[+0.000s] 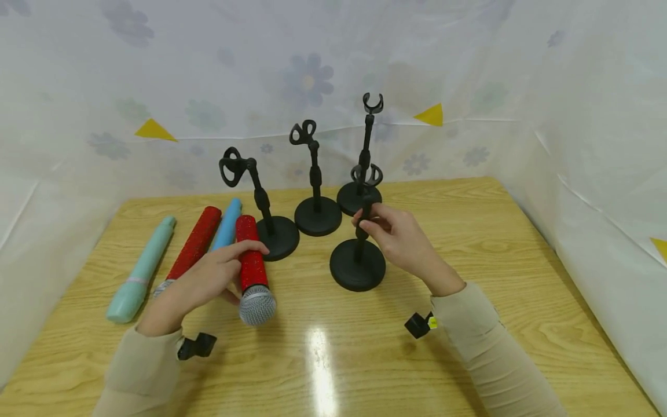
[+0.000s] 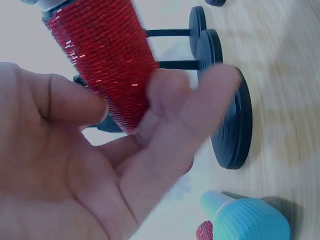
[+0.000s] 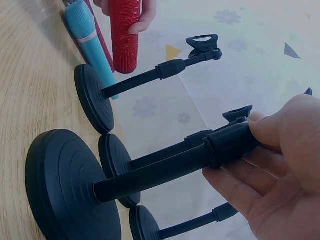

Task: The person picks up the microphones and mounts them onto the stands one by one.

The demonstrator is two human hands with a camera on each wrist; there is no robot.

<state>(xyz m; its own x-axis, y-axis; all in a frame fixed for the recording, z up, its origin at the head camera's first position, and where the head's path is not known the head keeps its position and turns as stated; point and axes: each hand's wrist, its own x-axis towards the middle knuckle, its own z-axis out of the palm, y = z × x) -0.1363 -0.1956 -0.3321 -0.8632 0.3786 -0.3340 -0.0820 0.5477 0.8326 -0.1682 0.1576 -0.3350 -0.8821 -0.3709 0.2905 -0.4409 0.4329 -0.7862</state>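
Observation:
A red glittery microphone (image 1: 252, 260) with a silver mesh head is held by my left hand (image 1: 208, 278), its head toward me. In the left wrist view the thumb and fingers pinch its red handle (image 2: 107, 55). My right hand (image 1: 403, 240) grips the pole of the nearest black microphone stand (image 1: 358, 265); the right wrist view shows the thumb and fingers around its thick collar (image 3: 232, 145). That stand's round base is at the table's middle, with an open clip on top. Parts of the red handle are hidden behind my left fingers in the head view.
Three more black stands, the left one (image 1: 278, 237), the middle one (image 1: 318, 216) and the back one (image 1: 367, 133), stand behind. At left on the wooden table (image 1: 510, 347) lie a mint microphone (image 1: 143, 266), another red microphone (image 1: 197, 240) and a blue one (image 1: 227, 223).

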